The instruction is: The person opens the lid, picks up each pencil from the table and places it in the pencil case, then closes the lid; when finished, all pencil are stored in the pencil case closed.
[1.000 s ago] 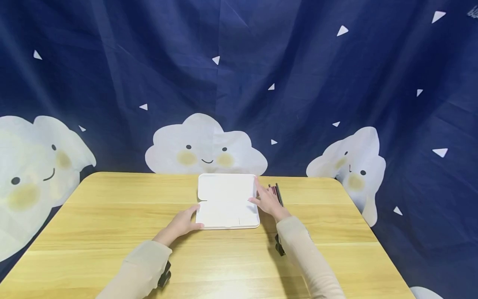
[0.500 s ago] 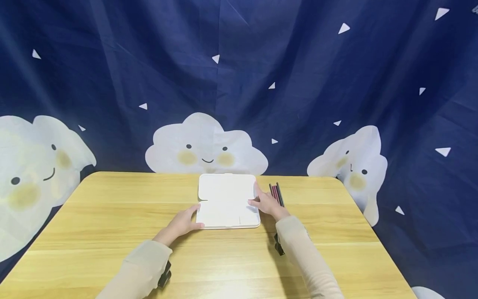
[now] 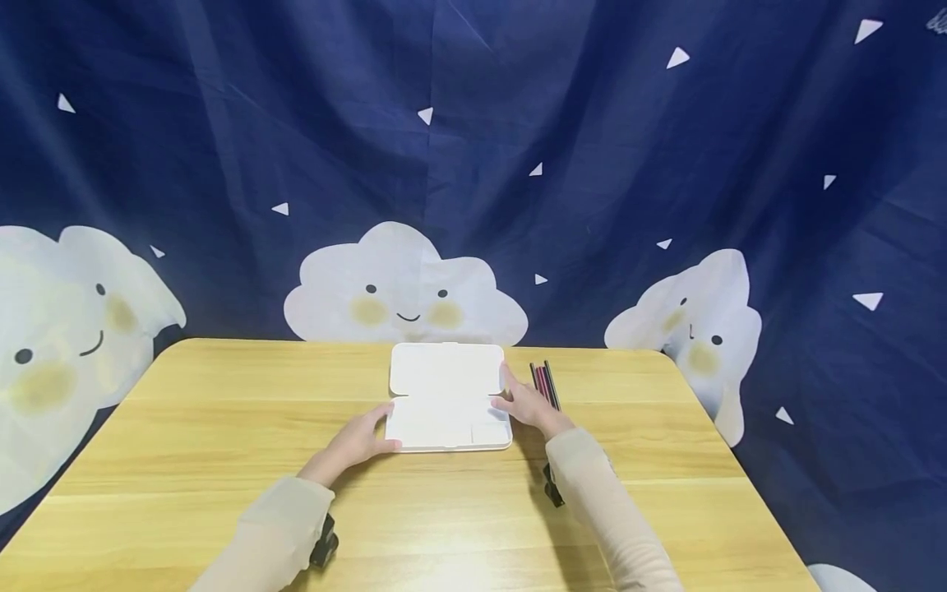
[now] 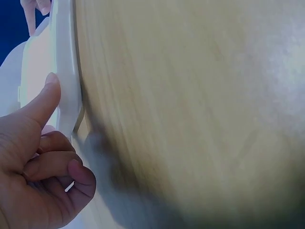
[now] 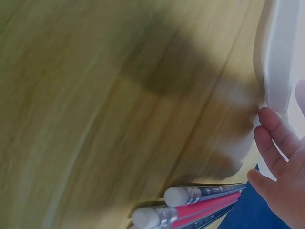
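Note:
A white pencil case point(image 3: 429, 423) lies unfolded on the table, its lid point(image 3: 447, 368) laid back at the far side. A small compartment point(image 3: 490, 433) shows at its near right corner. My left hand point(image 3: 355, 440) holds the case's left end; in the left wrist view the thumb lies over the rim and the other fingers curl beside it. With my right hand point(image 3: 528, 405) I grip the right edge near the hinge, thumb over the rim, fingers along the outside. Several pencils point(image 5: 205, 202), black and pinkish red with white erasers, lie just right of that hand.
The wooden table point(image 3: 185, 427) has rounded far corners. Behind its far edge hangs a dark blue curtain point(image 3: 473, 107) with smiling clouds. A black wrist device point(image 3: 324, 543) sits under the left sleeve, another point(image 3: 552, 485) under the right.
My right hand's fingers have come slightly nearer along the case's right edge, and more of the pencils shows beyond it. The left hand and the case stay put.

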`<state>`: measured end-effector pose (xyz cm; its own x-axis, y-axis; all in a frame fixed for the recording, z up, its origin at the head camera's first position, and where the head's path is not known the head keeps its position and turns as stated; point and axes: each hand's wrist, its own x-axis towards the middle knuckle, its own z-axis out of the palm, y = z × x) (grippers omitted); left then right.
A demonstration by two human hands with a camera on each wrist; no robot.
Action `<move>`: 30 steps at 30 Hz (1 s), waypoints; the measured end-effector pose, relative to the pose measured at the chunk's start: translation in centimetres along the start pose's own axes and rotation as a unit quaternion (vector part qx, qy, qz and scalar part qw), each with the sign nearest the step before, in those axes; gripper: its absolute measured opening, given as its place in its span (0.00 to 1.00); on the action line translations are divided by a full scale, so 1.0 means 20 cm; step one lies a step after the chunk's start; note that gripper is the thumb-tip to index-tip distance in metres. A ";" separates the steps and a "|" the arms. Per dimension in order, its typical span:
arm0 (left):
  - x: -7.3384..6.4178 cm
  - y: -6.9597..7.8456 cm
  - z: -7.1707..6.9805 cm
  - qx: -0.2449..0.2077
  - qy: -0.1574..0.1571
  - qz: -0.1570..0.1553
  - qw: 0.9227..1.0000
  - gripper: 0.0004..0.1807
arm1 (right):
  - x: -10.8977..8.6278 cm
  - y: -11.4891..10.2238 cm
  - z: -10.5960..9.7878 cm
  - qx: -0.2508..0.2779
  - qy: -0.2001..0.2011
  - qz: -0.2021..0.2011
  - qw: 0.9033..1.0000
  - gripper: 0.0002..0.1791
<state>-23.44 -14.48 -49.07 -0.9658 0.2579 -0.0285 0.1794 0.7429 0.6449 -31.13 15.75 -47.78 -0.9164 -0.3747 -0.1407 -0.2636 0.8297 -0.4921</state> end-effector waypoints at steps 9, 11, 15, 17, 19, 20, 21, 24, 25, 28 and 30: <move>0.00 0.02 -0.03 0.039 -0.006 -0.012 0.999 0.39 | 0.00 -0.01 0.00 0.011 -0.006 0.006 1.000 0.44; 0.00 0.02 -0.03 0.048 -0.010 -0.017 0.999 0.39 | 0.00 0.00 0.00 0.022 -0.011 -0.001 1.000 0.44; 0.00 0.02 -0.03 0.059 -0.018 -0.018 0.998 0.42 | -0.02 0.00 0.00 0.017 -0.013 -0.019 1.000 0.46; 0.01 0.02 -0.04 0.058 -0.023 -0.016 0.998 0.44 | -0.03 0.00 -0.01 0.018 -0.015 -0.017 1.000 0.46; 0.01 0.02 -0.04 0.057 -0.028 -0.013 0.998 0.46 | -0.03 -0.01 -0.01 0.022 -0.017 -0.008 1.000 0.46; 0.02 0.02 -0.04 0.056 -0.031 -0.011 0.998 0.46 | -0.02 -0.01 -0.01 0.029 -0.020 0.006 0.999 0.45; 0.02 0.02 -0.04 0.055 -0.033 -0.009 0.998 0.47 | -0.02 -0.01 0.00 0.030 -0.020 0.011 0.999 0.45; 0.02 0.02 -0.05 0.053 -0.037 0.001 0.998 0.48 | -0.02 -0.01 0.00 0.031 -0.015 0.018 0.999 0.46; 0.02 0.02 -0.05 0.050 -0.038 0.002 0.998 0.48 | -0.02 -0.01 0.00 0.031 -0.016 0.019 0.999 0.46; 0.02 0.01 -0.06 0.045 -0.041 0.011 0.998 0.47 | -0.04 -0.02 0.00 0.038 -0.021 0.014 0.999 0.47; 0.02 0.01 -0.06 0.041 -0.044 0.012 0.998 0.47 | -0.06 -0.03 -0.01 0.045 -0.029 0.011 0.999 0.48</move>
<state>-24.05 -15.00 -48.07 -0.9417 0.3262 -0.0823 0.2205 0.7831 0.5815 -29.96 15.81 -47.27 -0.9021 -0.3820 -0.2008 -0.2132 0.7989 -0.5624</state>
